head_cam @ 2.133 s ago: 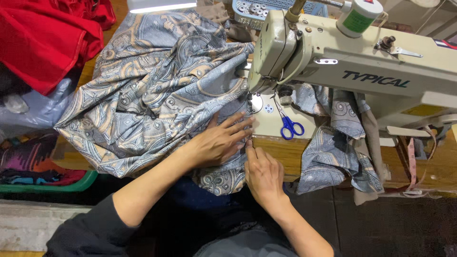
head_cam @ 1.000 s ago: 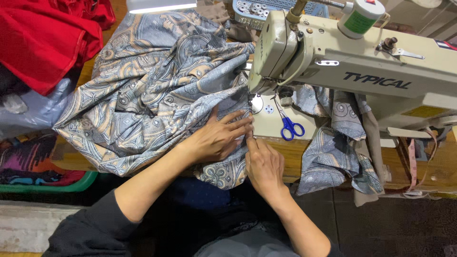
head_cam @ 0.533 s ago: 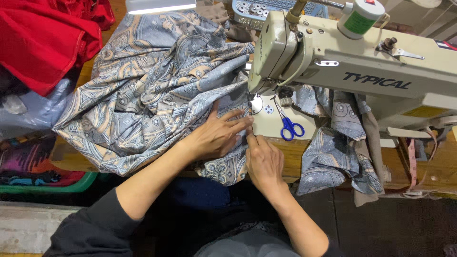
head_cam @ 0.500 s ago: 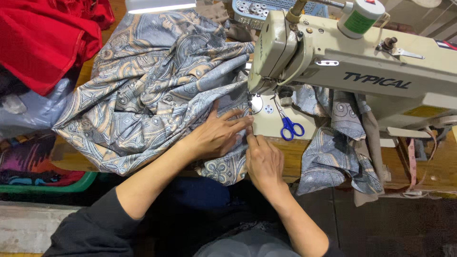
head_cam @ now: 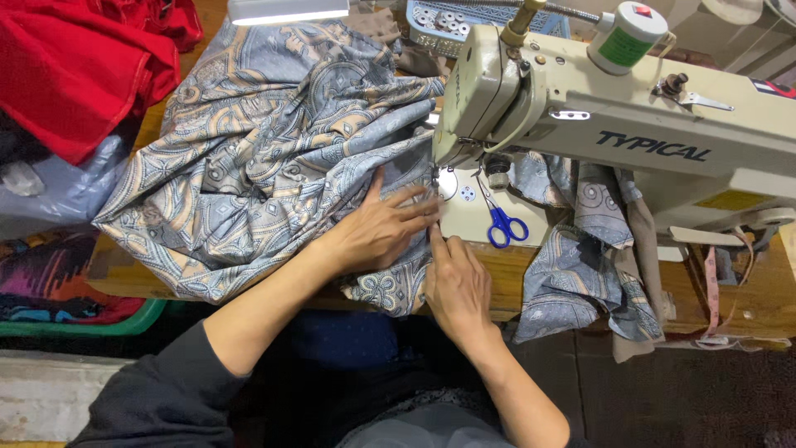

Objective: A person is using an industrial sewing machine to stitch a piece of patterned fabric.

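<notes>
A blue-grey patterned fabric (head_cam: 249, 174) lies heaped over the wooden table (head_cam: 771, 303) and runs under the needle of a cream sewing machine (head_cam: 597, 124). My left hand (head_cam: 377, 228) presses flat on the fabric just left of the needle, fingers spread toward it. My right hand (head_cam: 456, 278) pinches the fabric's edge right in front of the presser foot. More of the same fabric (head_cam: 576, 257) hangs off the table behind the machine.
Blue-handled scissors (head_cam: 502, 224) lie on the machine bed beside the needle. A red cloth (head_cam: 75, 66) is piled at top left. A green-labelled thread cone (head_cam: 626, 37) sits on the machine. A green bin (head_cam: 75, 319) stands at lower left.
The fabric edge has crept up toward the needle, and less of it hangs over the table's front. Both hands have moved slightly forward with it.
</notes>
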